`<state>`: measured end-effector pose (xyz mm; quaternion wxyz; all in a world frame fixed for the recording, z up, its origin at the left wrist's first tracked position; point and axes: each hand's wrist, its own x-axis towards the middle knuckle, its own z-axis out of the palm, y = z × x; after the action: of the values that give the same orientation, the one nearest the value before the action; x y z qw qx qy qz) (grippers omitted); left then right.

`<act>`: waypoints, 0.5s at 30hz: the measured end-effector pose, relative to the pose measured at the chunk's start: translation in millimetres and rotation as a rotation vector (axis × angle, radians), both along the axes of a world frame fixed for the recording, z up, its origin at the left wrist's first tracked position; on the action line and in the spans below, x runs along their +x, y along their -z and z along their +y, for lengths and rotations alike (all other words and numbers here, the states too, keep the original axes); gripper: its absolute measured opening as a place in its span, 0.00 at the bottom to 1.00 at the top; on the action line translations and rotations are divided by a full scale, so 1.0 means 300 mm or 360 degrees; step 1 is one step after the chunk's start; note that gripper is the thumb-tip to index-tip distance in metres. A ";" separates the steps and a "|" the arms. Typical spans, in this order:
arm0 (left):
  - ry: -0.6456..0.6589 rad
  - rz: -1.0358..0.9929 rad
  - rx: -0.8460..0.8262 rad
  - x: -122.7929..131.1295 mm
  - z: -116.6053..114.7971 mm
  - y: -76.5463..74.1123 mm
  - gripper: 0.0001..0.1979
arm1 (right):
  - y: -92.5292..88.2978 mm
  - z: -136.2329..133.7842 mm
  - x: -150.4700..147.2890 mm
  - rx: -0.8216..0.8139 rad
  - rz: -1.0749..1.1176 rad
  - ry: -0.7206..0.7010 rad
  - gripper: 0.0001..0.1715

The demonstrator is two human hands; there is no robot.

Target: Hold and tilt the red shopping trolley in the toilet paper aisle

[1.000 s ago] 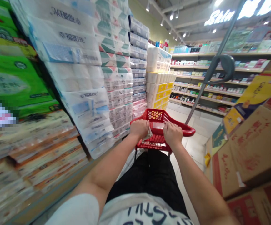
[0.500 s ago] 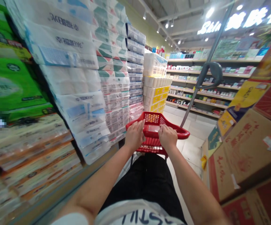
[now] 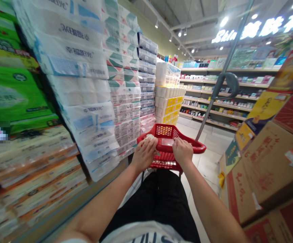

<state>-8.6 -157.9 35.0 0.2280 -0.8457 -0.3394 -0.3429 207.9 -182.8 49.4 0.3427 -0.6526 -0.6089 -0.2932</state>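
A red plastic shopping cart (image 3: 187, 144) stands in the aisle straight ahead of me. My left hand (image 3: 144, 154) rests on the left part of its handle with the fingers loosened and stretched over the bar, and a small whitish thing (image 3: 150, 136) shows at the fingertips. My right hand (image 3: 182, 151) is wrapped round the handle on the right. My dark trousers fill the view below the cart.
Tall stacks of toilet paper packs (image 3: 85, 87) line the left side. Cardboard boxes (image 3: 268, 162) are piled on the right. A grey pole with a hook (image 3: 224, 81) rises behind the cart. Product shelves (image 3: 219, 101) cross the far end of the tiled aisle.
The cart has rolled a little forward along the stacks. My left hand has gone from a tight grip on the handle to fingers loosened over it. My right hand keeps its hold.
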 end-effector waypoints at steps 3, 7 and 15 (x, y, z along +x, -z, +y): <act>0.0042 -0.0027 -0.0047 -0.017 -0.002 -0.009 0.24 | 0.002 0.001 0.002 0.0023 0.0017 -0.0014 0.18; -0.0142 -0.0206 -0.0245 0.025 0.013 -0.081 0.19 | 0.003 0.003 0.000 0.0032 0.0010 -0.0022 0.18; -0.0244 -0.0001 -0.0424 0.056 0.086 -0.128 0.24 | 0.004 0.006 0.004 -0.0022 -0.0014 -0.0004 0.18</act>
<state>8.1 -132.1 73.4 0.1391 -0.8400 -0.4455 -0.2767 209.0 -180.8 48.3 0.3358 -0.6529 -0.6132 -0.2915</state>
